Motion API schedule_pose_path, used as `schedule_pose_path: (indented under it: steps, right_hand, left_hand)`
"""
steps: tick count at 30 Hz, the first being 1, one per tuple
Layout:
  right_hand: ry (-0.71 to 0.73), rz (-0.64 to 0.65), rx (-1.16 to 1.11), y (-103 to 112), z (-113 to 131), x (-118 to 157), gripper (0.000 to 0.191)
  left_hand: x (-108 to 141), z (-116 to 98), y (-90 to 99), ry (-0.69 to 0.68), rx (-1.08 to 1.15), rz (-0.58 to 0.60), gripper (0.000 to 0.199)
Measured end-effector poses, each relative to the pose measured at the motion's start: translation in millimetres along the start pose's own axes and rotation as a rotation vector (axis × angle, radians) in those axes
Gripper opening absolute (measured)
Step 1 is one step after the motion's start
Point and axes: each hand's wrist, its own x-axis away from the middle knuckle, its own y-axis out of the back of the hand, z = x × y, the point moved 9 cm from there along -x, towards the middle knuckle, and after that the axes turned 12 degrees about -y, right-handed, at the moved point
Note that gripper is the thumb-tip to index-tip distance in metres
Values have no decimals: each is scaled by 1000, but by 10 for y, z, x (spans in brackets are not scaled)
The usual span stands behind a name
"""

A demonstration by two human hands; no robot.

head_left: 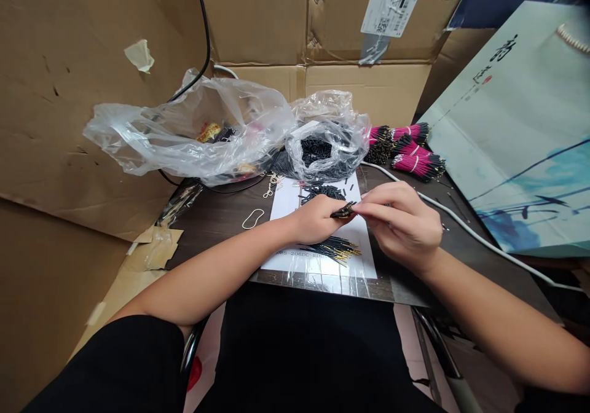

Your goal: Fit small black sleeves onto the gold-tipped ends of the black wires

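Note:
My left hand [316, 219] is closed around a small bunch of black wires [342, 211], whose gold-flecked ends stick out past the fingers. Thumb and fingers of my right hand [405, 225] pinch together right at those ends; whatever they grip is too small to make out. Below my left hand, thin black wires with gold tips [334, 249] lie fanned out on a white printed sheet [366, 268]. A loose pile of short black tubes [325, 192] lies just beyond the hands. Behind it stands an open clear plastic bag [350, 164] filled with more of these tubes.
Bundles of pink and black wires [415, 161] are stacked at the back right. A big crumpled plastic bag [184, 136] lies back left, near rubber bands [253, 219]. A white cable [483, 241] crosses the table's right side, beside a pale paper bag [530, 124]. Cardboard [258, 19] walls the back.

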Motion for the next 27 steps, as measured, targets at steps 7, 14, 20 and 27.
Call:
schedule_pose_path:
  steps: [7,14,20,27]
  right_hand:
    - [33,6,-2,18,69,-6,47]
    - [39,41,4,-32,76,-17,44]
    - [52,63,6,-49,87,-22,44]
    - [32,80,-12,-82,55,-13,40]
  left_hand:
    - [-3,3,66,-19,-114,-1,29]
    - [-3,-11,68,-24,-154,35,26]
    - [-1,-4,114,-12,-216,29,19]
    - [0,35,137,16,-258,43,15]
